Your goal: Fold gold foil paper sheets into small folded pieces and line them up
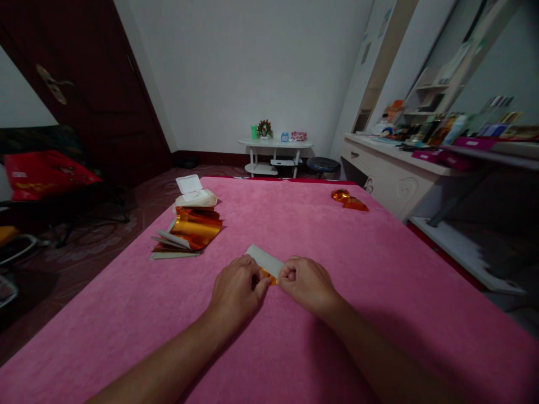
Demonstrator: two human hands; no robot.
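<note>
A sheet of paper [266, 260], grey-white on its upper face with a gold strip along the near edge, lies on the pink cloth between my hands. My left hand [240, 283] pinches its left near part, thumb and fingers together. At the right end, my right hand [306, 281] has its fingers curled closed on the paper. Farther left rests a stack of gold foil sheets [196, 227] with grey backs. Some folded gold foil pieces [349, 201] sit at the far right of the cloth.
An open white box [190, 186] stands behind the foil stack. The pink cloth [269, 348] covers the table. Beyond it are a small white table [275, 143] and a round dark stool [323, 164]. A cluttered white dresser [391, 163] stands at the right, a red bag [46, 174] at the left.
</note>
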